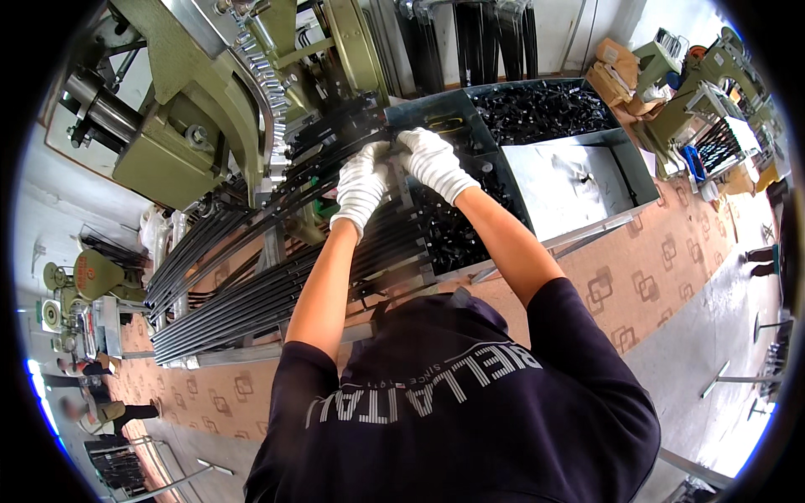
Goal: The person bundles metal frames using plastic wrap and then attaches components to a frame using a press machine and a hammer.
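White striped knit gloves cover both of my hands, which are close together at the ends of the black rods. My left hand (360, 186) is closed, its fingers curled among the rod ends. My right hand (434, 163) is closed too, fingertips bent down beside the left one, above the near edge of the bin. What either hand pinches is hidden by the gloves and dark against the dark parts. Long thin black rods (260, 298) lie side by side on a metal rack to the left, running beneath my left forearm.
A grey-green divided bin (633, 172) holds small black parts (541, 113) and a pale metal sheet (562, 189). A green machine (214, 109) stands close at the left. More machines and a carton (616, 59) are at the far right. Two people are far left.
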Demonstrator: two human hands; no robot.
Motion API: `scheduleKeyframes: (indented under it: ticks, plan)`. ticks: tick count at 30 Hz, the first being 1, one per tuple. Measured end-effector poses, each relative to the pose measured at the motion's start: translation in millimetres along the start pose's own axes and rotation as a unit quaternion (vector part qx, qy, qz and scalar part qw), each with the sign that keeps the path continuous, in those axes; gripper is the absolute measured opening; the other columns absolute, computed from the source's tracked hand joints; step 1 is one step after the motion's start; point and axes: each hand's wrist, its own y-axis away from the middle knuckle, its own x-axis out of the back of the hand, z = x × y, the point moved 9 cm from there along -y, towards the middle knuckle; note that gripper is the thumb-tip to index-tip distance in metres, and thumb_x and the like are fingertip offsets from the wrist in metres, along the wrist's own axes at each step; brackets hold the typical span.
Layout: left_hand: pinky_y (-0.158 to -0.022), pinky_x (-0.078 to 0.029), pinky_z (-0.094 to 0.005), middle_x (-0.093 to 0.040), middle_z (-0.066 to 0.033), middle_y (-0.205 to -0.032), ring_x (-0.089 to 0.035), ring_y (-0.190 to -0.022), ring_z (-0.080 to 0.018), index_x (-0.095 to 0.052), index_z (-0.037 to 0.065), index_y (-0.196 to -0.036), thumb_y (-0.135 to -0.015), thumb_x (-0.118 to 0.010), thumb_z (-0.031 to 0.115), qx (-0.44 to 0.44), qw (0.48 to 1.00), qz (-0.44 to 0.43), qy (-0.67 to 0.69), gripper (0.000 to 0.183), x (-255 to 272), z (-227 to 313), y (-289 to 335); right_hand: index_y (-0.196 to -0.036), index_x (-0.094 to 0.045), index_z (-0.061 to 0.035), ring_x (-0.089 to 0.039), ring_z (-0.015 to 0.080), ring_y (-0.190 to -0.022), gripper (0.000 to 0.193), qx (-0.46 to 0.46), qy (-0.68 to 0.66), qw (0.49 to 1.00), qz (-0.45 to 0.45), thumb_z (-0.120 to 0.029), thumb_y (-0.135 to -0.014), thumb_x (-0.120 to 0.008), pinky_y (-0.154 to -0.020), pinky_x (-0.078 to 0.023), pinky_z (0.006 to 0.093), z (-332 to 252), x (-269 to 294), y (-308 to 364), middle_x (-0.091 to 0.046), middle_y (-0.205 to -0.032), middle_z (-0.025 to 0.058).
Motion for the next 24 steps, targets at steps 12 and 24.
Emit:
scheduleKeyframes:
  ticks: [12,24]
  plan:
    - [-0.085,-0.044,-0.0349,-0.063,-0.0145,-0.098,-0.058,-0.096,-0.0291,-0.061,0.010,-0.103,-0.075,-0.056,0.017,0.001,1.000,-0.005,0.023,0.030,9.5,18.7,4.2,-0.081,-0.061,-0.0058,-0.059,0.0320,-0.084,0.013,0.149,0.105,0.983,0.014,-0.014,-0.071,-0.062,-0.074,-0.047,0.0391,-19.1,-2.7,-13.2,-0.061,-0.082,0.0145]
    - [-0.076,-0.045,-0.0362,-0.065,-0.0119,-0.088,-0.060,-0.085,-0.0287,-0.062,0.011,-0.096,-0.077,-0.061,0.030,-0.048,0.993,-0.018,-0.104,0.027,-8.5,16.3,-10.0,-0.105,-0.056,-0.0058,-0.061,0.0338,-0.088,0.036,-0.086,0.177,0.964,-0.181,-0.030,-0.080,-0.050,-0.081,-0.047,0.0358,58.2,41.8,-17.5,-0.063,-0.096,0.0149]
